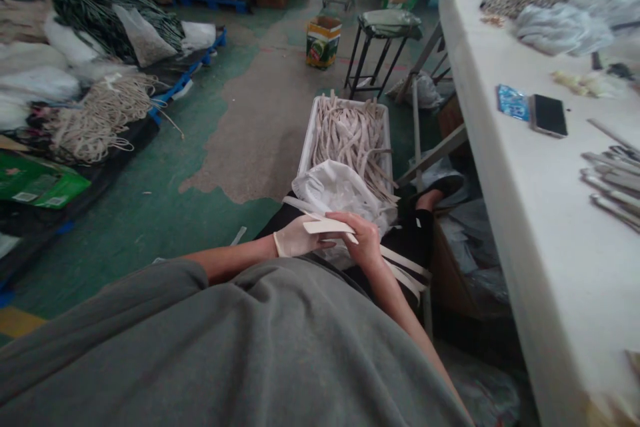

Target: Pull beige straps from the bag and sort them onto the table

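Note:
My left hand (299, 238), in a pale glove, is closed around cream flat strips (325, 227) just above my lap. My bare right hand (361, 238) grips the same strips from the right side, fingers over their top. The far ends of the strips stick out to the left, and more pale strips (405, 267) lie across my right thigh. A white plastic bag (335, 187) rests on my lap right beyond the hands. Past it stands a white crate (306, 133) full of tangled beige strips (345, 130).
A long white table (495, 167) runs along my right, bearing a phone (549, 115), a blue packet (513, 102) and grey strips (615, 180). Ahead are a stool (387, 27) and a carton (323, 42). On the left, a pallet holds beige cord (100, 117) and dark green strands (105, 0).

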A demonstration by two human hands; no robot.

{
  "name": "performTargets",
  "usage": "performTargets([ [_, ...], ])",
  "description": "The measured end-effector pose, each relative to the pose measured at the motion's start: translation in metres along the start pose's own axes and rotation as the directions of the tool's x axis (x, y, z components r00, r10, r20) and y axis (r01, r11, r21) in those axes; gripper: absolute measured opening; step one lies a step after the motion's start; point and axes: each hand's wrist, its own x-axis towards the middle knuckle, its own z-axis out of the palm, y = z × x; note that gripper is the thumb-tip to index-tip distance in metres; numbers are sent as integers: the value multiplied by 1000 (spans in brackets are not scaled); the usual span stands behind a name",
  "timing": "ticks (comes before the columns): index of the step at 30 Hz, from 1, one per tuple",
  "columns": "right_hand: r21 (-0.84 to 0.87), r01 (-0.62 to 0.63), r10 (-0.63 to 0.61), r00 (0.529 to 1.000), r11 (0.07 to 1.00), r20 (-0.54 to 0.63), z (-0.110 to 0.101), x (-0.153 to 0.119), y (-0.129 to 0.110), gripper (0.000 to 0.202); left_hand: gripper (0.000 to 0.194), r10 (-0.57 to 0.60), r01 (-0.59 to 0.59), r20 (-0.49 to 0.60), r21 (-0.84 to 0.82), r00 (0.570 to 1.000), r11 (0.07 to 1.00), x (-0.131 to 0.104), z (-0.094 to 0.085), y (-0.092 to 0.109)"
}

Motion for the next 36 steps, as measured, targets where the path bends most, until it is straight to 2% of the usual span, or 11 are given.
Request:
performTargets([
  [3, -3, -112, 110, 985, 994, -134, -21, -10, -6, 27, 39, -126, 127, 17, -102, 992, 987, 3, -19, 12],
  [5, 58, -164, 172, 968, 985, -182, -44, -26, -13, 28, 44, -47, 6, -192, -211, 980, 977, 9, -38, 32],
  [8, 149, -224, 246, 958, 963, -151, -76, -57, -21, 23, 40, 174, -365, -572, -239, 802, 900, 18, -62, 75],
  [10, 230, -255, 289, 949, 939, -127, -86, -74, -22, 21, 36, 280, -514, -644, -206, 711, 833, 22, -65, 100],
  [12, 344, -266, 333, 930, 900, -152, -84, -80, -19, 24, 31, 395, -571, -583, -149, 710, 807, 26, -54, 111],
  [15, 477, -265, 408, 885, 838, -224, -69, -66, -13, 35, 23, 468, -497, -337, 0, 817, 868, 34, -22, 96],
  [17, 545, -255, 445, 860, 799, -251, -60, -47, -8, 41, 21, 395, -378, -161, 129, 904, 917, 39, -2, 71],
  [20, 624, -208, 461, 843, 754, -276, -58, -14, -1, 52, 27, 267, -258, 19, 325, 964, 910, 44, 16, 32],
  [28, 617, -188, 441, 850, 765, -288, -68, 17, 13, 58, 42, -36, -104, 183, 698, 982, 709, 42, 25, -2],
  [32, 532, -204, 424, 843, 822, -332, -61, 13, 10, 53, 51, 32, -211, 262, 695, 964, 687, 41, 38, -4],
  [36, 331, -234, 324, 913, 914, -249, -57, 4, 1, 43, 43, 27, -234, 288, 714, 957, 660, 38, 56, -11],
])
